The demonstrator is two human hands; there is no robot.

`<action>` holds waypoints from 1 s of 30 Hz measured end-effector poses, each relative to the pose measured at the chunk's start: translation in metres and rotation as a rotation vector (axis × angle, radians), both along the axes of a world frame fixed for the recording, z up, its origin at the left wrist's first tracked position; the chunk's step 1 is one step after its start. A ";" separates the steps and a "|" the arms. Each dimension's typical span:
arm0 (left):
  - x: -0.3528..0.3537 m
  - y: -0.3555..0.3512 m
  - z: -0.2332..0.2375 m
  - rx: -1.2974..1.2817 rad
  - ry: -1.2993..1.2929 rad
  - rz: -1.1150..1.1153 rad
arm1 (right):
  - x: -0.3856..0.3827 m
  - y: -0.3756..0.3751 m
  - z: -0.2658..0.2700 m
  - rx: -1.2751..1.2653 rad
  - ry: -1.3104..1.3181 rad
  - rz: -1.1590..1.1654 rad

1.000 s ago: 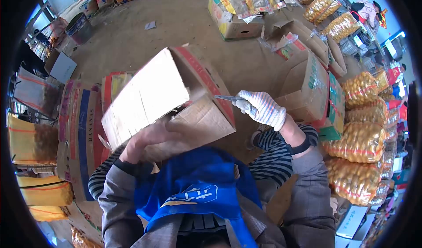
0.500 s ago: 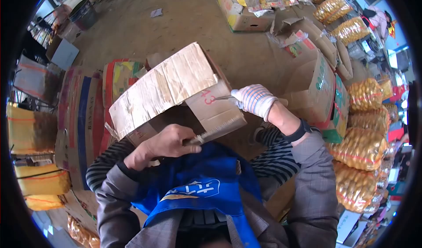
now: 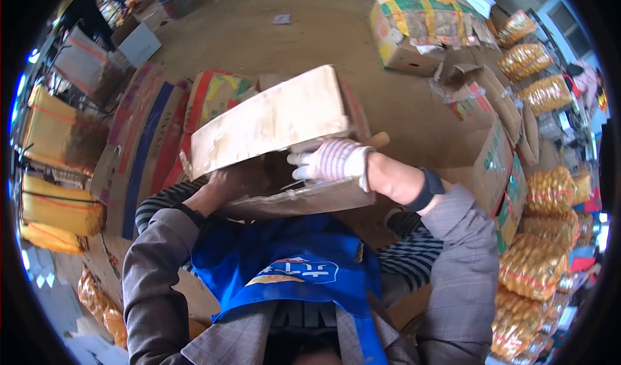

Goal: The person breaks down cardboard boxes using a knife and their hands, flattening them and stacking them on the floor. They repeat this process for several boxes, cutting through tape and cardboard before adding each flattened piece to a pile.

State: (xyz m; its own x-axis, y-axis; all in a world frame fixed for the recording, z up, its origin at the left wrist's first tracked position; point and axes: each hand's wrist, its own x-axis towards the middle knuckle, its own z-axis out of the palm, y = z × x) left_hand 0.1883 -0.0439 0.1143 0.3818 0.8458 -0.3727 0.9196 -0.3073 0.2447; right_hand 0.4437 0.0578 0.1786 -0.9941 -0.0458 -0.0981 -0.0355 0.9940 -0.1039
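Observation:
A worn brown cardboard box (image 3: pixel 272 122) sits tilted before my lap, its open side facing me. My left hand (image 3: pixel 236 182), bare, reaches into the opening at the left; its fingers are hidden in shadow by the box. My right hand (image 3: pixel 330 160), in a white glove with blue and orange stripes, is over the opening at the right side. It keeps hold of a wooden-handled tool (image 3: pixel 380 140) whose handle end sticks out behind the wrist. The tool's working end is mostly hidden. The lower flap (image 3: pixel 304 200) of the box lies close to my blue apron.
Flattened banana cartons (image 3: pixel 145 151) stand at the left, beside yellow bundles (image 3: pixel 61 206). Open cardboard boxes (image 3: pixel 482 158) are to the right, with net sacks (image 3: pixel 533 261) of round yellow-brown produce beyond. A taped, stacked carton (image 3: pixel 407 54) stands at the back right.
My left hand has gone from the flap edge into the opening. My right hand has moved left and slightly down from the box's right side to the opening. The view has shifted.

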 end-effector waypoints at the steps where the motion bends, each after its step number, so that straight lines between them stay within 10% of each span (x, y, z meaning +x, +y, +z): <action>1: -0.012 -0.011 -0.007 0.045 0.074 0.028 | -0.013 -0.002 0.003 -0.016 -0.122 -0.009; 7: -0.011 -0.035 -0.007 0.239 0.243 0.222 | -0.019 -0.011 -0.045 0.449 -0.394 -0.170; 14: -0.019 -0.046 -0.004 0.453 -0.297 0.856 | -0.009 -0.016 0.026 0.114 -0.104 -0.259; 16: -0.038 -0.042 -0.004 0.942 -0.300 0.823 | 0.012 -0.011 0.047 0.133 0.222 -0.342; 19: -0.109 -0.047 -0.037 0.393 -0.721 1.119 | 0.054 -0.006 0.068 -0.045 0.541 -0.694; 24: -0.075 -0.065 0.010 -0.022 -1.119 0.738 | 0.146 0.023 0.015 -0.041 0.696 -1.278; 30: 0.035 -0.057 -0.004 0.019 -0.537 -0.143 | 0.190 0.046 -0.040 -0.234 1.466 -1.501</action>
State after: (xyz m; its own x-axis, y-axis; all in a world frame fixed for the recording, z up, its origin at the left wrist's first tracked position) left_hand 0.2238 -0.1009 0.1102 0.6257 0.7761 -0.0789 0.6158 -0.4294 0.6606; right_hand 0.6337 0.1040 0.1386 0.4006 0.7761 0.4870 0.4334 0.3078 -0.8470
